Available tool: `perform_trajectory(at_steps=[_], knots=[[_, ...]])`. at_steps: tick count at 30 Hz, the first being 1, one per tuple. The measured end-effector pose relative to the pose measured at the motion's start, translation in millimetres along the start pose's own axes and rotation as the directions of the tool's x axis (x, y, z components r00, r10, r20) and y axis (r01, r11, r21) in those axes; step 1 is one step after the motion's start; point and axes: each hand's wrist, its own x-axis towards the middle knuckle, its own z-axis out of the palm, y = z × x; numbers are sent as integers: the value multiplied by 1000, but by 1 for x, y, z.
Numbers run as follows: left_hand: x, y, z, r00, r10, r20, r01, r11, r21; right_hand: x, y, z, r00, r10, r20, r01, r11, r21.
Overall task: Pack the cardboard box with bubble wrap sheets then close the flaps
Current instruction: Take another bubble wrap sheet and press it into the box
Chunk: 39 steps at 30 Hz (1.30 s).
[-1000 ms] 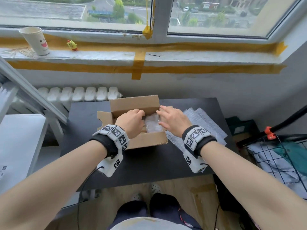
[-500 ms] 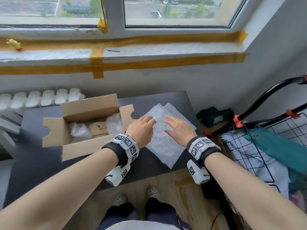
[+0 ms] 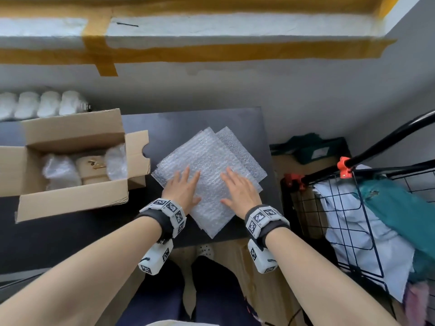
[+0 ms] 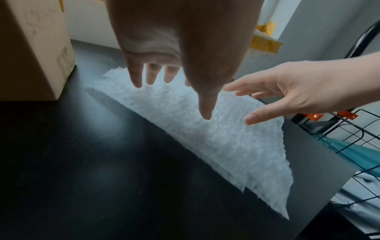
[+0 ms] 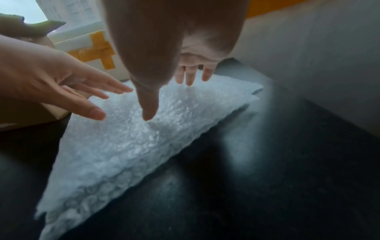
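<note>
While the cardboard box [image 3: 70,161] sits flaps-open on the dark worktop [image 3: 77,231] with some wrap already inside, the stack of bubble wrap sheets [image 3: 211,161] lies just right of the box. Left hand [image 3: 182,190] and right hand [image 3: 240,190] are over the stack, fingers [image 4: 135,76] spread straight, gripping nothing.

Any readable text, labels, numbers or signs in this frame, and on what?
No readable words or numbers.
Wrist bands: black-and-white square marker patterns only, no letters.
Cardboard box: faint print on its side, too blurred to read.
Green item on the floor: white label, too small to read.
</note>
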Motion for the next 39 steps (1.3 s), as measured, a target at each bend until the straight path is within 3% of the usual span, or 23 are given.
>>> perform_trajectory(at_steps=[9,20,25,30,39], knots=[[5,7,6,987,24,-162,-10,996,88,6,2,6,987,-64,-149,69,997,29],[-10,7,-37,937,145,-318,-107,985,133,1,-6,-28,943,-52,-329,87,992,95],[-20,14,-82,846,233,-479,-195,972,129,-2,-11,-70,896,16,-445,54,988,145],[-39,9,-135,741,272,-613,-243,961,133,0,-30,-118,820,-8,-573,103,986,133],[-89,-81,-181,576,278,-769,-218,959,183,20,-125,-152,684,-238,-689,297,954,-34]])
